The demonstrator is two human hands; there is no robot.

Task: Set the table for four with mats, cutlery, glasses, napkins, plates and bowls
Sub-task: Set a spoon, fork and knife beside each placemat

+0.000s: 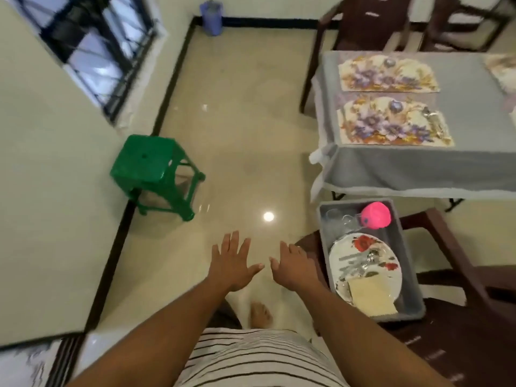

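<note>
Closest to us is our striped shirt (pixel 251 358), with both bare arms stretched out over the shiny floor (pixel 237 135). Our left hand (pixel 233 262) is flat with the fingers spread, so that grip is wide and holds nothing. Our right hand (pixel 296 268) is the same, splayed and not touching anything, just beside the grey tub (pixel 410 277).

Biggest thing after the floor is the desk (pixel 460 163) off to the right under a grey cloth. Two floral mats (pixel 391 121) lie side by side along its near-left part, each with a small glass-looking thing on its top edge, too blurry to be sure. A third mat (pixel 502 71) peeks in at the right edge. Dark brown chairs (pixel 363 20) sit round the far side.

The tub rests on another dark chair (pixel 452 331) near us. Inside it are a flowered plate (pixel 365 263) with cutlery (pixel 357 265) on top and a pale folded napkin (pixel 371 296), plus clear glasses (pixel 337 219) and something round and pink (pixel 375 215) at the far end.

A green stool (pixel 152 171) stands by the left wall.
</note>
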